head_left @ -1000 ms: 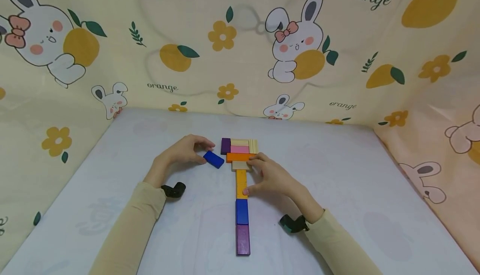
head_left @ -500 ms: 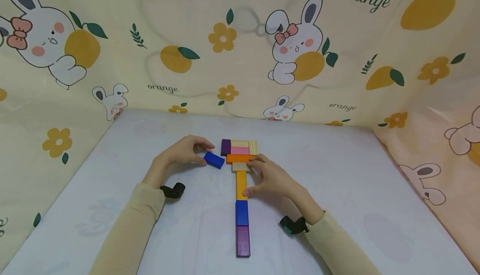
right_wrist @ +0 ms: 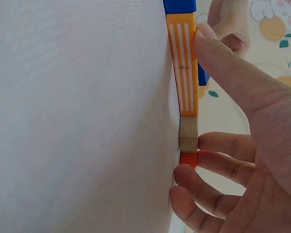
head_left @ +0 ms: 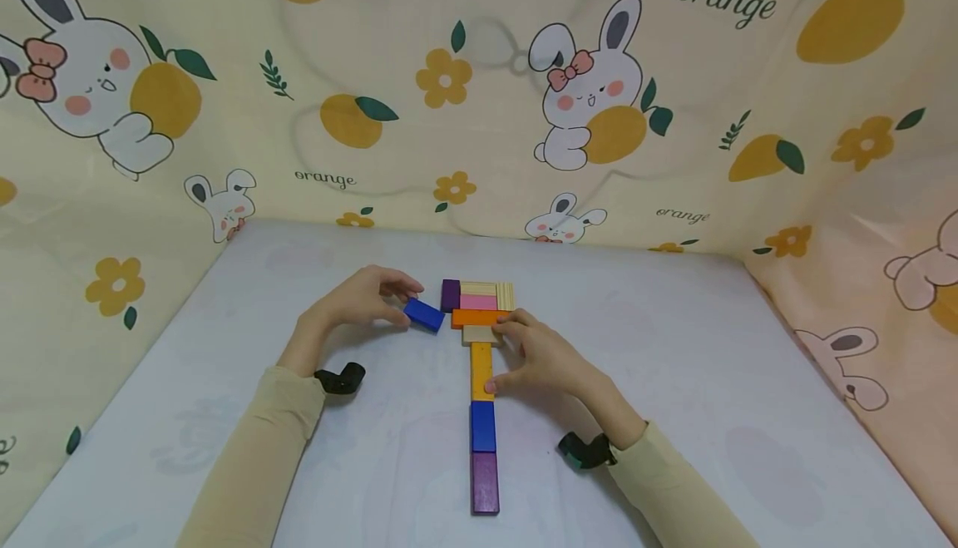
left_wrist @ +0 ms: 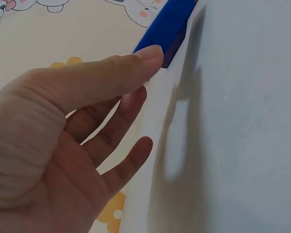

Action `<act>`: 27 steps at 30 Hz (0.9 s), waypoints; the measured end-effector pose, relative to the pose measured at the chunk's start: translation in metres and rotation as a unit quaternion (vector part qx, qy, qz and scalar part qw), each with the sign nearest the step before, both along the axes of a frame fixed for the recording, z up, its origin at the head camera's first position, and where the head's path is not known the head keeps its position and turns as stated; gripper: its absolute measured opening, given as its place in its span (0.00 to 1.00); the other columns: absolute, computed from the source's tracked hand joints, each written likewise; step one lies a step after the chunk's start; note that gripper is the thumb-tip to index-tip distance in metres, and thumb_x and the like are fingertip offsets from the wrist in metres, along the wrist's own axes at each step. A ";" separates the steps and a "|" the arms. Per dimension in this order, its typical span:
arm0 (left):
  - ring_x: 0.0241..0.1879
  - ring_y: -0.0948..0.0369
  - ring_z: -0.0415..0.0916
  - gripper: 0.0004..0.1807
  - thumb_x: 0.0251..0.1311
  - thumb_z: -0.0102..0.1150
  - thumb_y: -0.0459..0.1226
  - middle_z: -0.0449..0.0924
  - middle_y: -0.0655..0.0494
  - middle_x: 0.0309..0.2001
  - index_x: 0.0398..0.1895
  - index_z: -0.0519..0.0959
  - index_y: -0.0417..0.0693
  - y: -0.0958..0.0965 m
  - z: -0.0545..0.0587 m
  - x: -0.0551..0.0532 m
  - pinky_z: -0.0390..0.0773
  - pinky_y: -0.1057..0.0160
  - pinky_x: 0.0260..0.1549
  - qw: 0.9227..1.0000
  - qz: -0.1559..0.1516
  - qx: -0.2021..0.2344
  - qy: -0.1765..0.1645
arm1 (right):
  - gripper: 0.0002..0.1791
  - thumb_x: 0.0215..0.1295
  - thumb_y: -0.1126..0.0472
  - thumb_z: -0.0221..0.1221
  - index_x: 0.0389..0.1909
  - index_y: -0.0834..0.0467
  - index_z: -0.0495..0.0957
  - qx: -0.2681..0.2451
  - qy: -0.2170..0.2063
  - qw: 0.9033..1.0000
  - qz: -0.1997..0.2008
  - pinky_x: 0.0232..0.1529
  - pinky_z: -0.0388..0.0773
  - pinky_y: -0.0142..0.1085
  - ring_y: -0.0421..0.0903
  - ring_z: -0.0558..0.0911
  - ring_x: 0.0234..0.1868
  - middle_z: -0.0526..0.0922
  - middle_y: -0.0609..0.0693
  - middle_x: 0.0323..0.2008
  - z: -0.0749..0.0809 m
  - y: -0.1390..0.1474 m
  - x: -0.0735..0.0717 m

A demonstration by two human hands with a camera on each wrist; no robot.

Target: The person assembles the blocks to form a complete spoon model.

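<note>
My left hand (head_left: 359, 297) pinches a blue block (head_left: 423, 315) between thumb and fingers, left of a row of blocks. In the left wrist view, the thumb lies on the blue block (left_wrist: 167, 26), which is tilted; part of it is cut off by the frame. My right hand (head_left: 545, 355) rests against the row's right side. Its thumb touches the yellow block (head_left: 481, 365), striped in the right wrist view. Its fingertips touch the plain wood block (head_left: 476, 334) and the orange block (head_left: 471, 318); the outer fingers reach toward the tabletop.
Above the orange block lie a dark purple block (head_left: 451, 295), a pink block (head_left: 477, 303) and plain wood blocks (head_left: 505, 296). Below the yellow one, a second blue block (head_left: 483, 427) and a purple block (head_left: 485, 483) continue the line. A patterned cloth (head_left: 494, 132) borders the white tabletop (head_left: 659, 323).
My left hand has shifted slightly left with the blue block, drawing it a little away from the row. The right hand keeps its place on the blocks.
</note>
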State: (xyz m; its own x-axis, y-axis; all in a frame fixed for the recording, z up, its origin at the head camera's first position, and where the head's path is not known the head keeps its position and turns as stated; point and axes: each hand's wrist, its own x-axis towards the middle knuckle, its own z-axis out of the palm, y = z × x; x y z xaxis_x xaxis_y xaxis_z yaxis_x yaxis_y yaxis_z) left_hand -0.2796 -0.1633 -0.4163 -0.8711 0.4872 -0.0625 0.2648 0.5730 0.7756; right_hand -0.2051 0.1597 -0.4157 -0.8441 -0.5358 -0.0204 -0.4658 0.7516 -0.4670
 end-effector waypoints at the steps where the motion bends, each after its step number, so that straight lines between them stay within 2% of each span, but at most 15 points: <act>1: 0.49 0.57 0.76 0.28 0.49 0.76 0.33 0.82 0.60 0.48 0.57 0.80 0.48 -0.001 0.000 0.000 0.73 0.54 0.56 1.000 0.001 0.003 -0.001 | 0.53 0.41 0.33 0.74 0.66 0.57 0.73 0.000 -0.001 1.000 0.000 0.62 0.69 0.46 0.49 0.71 0.58 0.70 0.51 0.62 0.000 0.000 0.000; 5: 0.50 0.55 0.76 0.28 0.49 0.76 0.33 0.82 0.59 0.49 0.57 0.80 0.47 -0.002 0.001 0.000 0.74 0.54 0.56 1.000 0.005 0.020 -0.004 | 0.53 0.41 0.33 0.74 0.66 0.57 0.73 0.000 0.000 1.000 -0.001 0.62 0.69 0.46 0.49 0.71 0.58 0.70 0.51 0.62 0.000 0.000 0.000; 12: 0.51 0.53 0.76 0.28 0.50 0.74 0.31 0.81 0.54 0.50 0.57 0.80 0.43 -0.003 0.004 0.003 0.74 0.53 0.56 0.999 -0.009 0.049 -0.002 | 0.53 0.41 0.34 0.74 0.66 0.59 0.72 0.004 0.009 1.000 0.009 0.62 0.69 0.47 0.50 0.72 0.57 0.70 0.52 0.61 0.000 0.000 0.001; 18: 0.52 0.51 0.76 0.28 0.50 0.75 0.31 0.81 0.51 0.51 0.57 0.79 0.41 -0.003 0.001 0.002 0.73 0.50 0.57 0.998 -0.009 0.060 -0.004 | 0.52 0.41 0.34 0.74 0.65 0.59 0.73 0.004 0.009 1.000 0.010 0.62 0.69 0.47 0.50 0.72 0.58 0.70 0.52 0.62 -0.001 0.000 0.001; 27: 0.48 0.55 0.77 0.28 0.50 0.76 0.34 0.82 0.54 0.49 0.57 0.80 0.42 -0.004 0.001 0.000 0.74 0.52 0.55 0.998 -0.004 0.062 0.028 | 0.53 0.41 0.32 0.73 0.65 0.59 0.73 0.003 0.014 1.000 0.012 0.62 0.69 0.46 0.50 0.72 0.57 0.70 0.51 0.61 -0.001 0.001 0.000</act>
